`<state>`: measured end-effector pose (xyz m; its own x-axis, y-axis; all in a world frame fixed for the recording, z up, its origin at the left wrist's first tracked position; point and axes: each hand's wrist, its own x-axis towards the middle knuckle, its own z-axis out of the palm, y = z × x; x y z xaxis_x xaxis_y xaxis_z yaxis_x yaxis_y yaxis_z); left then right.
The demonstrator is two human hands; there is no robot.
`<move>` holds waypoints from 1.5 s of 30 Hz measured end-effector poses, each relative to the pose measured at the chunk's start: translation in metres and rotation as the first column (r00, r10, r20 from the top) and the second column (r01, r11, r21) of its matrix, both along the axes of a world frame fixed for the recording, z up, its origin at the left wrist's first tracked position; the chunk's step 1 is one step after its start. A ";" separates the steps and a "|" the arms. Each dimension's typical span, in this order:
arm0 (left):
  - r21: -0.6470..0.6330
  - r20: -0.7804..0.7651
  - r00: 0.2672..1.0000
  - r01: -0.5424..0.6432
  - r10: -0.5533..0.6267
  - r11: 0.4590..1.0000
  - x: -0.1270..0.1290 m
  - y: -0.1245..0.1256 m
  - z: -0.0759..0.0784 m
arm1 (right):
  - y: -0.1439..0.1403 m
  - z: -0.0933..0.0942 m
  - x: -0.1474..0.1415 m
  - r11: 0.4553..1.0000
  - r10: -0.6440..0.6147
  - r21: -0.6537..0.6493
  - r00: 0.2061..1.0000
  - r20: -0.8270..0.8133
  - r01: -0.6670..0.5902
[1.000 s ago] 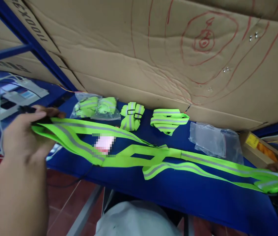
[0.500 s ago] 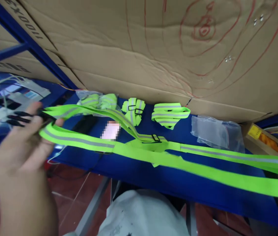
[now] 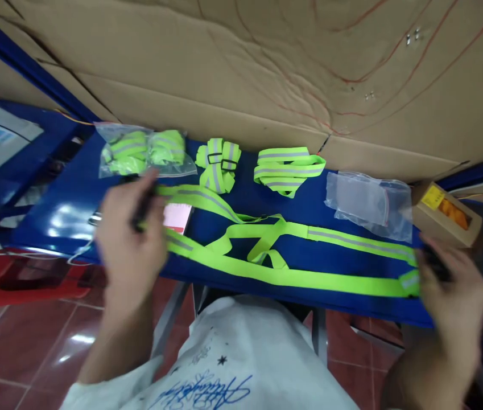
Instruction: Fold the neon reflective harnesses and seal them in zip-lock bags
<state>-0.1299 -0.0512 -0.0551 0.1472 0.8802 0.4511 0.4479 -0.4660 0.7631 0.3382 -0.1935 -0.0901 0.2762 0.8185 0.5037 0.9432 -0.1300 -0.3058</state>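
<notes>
A neon-yellow reflective harness (image 3: 292, 275) with grey stripes stretches across the blue tabletop between my hands. My left hand (image 3: 132, 228) is closed around its left end, where a black buckle part shows, blurred. At the other end my right hand (image 3: 454, 290) grips the harness by a second black buckle piece. The straps cross near the middle and a short piece is looped there. Behind it lie a folded harness (image 3: 290, 169) and a bundled harness (image 3: 219, 165) with black sliders.
Clear bags (image 3: 139, 152) holding neon straps lie at the back left. Clear plastic bags (image 3: 369, 202) and a cardboard box (image 3: 448, 213) with a yellow label are at the right. A cardboard wall (image 3: 224, 80) rises behind the table. A red stool (image 3: 23, 279) stands at lower left.
My left hand has moved right and my right hand has come into view. The harness now lies lower, its straps spread flatter over the table. The view has shifted.
</notes>
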 end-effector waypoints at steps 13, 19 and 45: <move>0.361 -0.632 0.772 0.371 -0.068 0.856 0.092 -0.025 -0.060 | 0.048 -0.016 -0.155 0.833 0.552 -0.040 0.834 -0.009 -0.551; 0.373 -0.680 0.733 0.368 -0.019 0.852 0.102 -0.027 -0.065 | 0.050 -0.019 -0.171 0.869 0.494 -0.097 0.865 0.094 -0.485; -0.159 0.889 0.249 0.955 -0.383 0.252 0.132 0.079 0.044 | 0.180 0.073 -0.103 0.451 0.493 0.337 -0.084 -0.866 -0.826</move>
